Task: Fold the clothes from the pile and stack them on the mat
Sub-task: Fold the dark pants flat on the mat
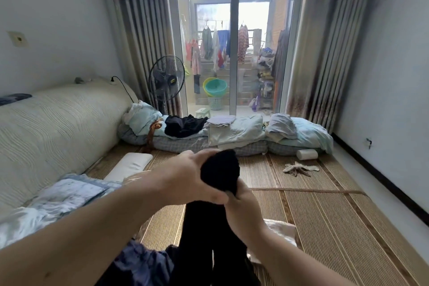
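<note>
Woven straw mat [325, 227] covers the floor in the head view, running up to a row of pale blue bedding [234, 133] below a glass door [234, 42] framed by grey curtains [325, 42]. A standing fan [166, 79] is left of the door, beside a cream-covered bed [58, 123]. A pale garment [300, 168] lies loose on the mat, near a white roll [306, 153]. At centre, both hands hold a black garment [220, 172] up above the mat. The left hand [185, 176] has its grip clamped around the bunched top. The right hand [243, 211] has its grip clamped just below. 2 dark lengths hang down to a pile [139, 267] of blue-grey clothes at the bottom edge.
</note>
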Available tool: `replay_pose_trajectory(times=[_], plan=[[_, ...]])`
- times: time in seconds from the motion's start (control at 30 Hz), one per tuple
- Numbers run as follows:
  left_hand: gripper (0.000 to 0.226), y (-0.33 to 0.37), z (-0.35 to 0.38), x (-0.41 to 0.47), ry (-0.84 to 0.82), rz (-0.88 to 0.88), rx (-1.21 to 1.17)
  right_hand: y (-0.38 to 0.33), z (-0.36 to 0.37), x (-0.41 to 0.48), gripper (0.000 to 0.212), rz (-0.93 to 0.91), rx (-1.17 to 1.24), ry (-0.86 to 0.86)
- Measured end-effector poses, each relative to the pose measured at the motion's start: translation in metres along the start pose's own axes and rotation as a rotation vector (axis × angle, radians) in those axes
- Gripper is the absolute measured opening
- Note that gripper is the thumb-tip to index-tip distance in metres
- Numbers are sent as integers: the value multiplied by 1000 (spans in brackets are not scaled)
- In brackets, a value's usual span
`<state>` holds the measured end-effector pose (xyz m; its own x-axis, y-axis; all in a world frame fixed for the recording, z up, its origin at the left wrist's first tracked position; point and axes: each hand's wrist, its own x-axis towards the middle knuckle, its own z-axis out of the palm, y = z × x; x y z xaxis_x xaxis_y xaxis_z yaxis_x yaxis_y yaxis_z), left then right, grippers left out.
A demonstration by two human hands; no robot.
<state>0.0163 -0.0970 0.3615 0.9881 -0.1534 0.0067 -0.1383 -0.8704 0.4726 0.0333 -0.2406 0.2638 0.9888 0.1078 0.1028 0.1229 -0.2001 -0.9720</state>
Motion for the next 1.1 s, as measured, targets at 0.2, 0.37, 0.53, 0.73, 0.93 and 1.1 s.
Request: replay_pose_trajectory(times=[0.2,0.37,0.53,0.73,0.93,1.1], plan=[[29,-16,-1,3,306,134,-28,-12,-8,-8,39,-215,-482,-156],[23,-12,-29,0,482,62,-335,35,-32,-8,26,-92,-696,-107],[20,-28,-82,1,591,-36,-766,69,-61,0,13,52,-669,-81],[46,-35,-130,-13,402,42,-873,46,-38,8,43,16,-81,-275],[74,-30,-168,-14,331,77,-694,47,47,32,83,-154,-392,-313],[2,-51,-202,-13,446,9,-719,69,72,65,10,-60,-548,-248]])
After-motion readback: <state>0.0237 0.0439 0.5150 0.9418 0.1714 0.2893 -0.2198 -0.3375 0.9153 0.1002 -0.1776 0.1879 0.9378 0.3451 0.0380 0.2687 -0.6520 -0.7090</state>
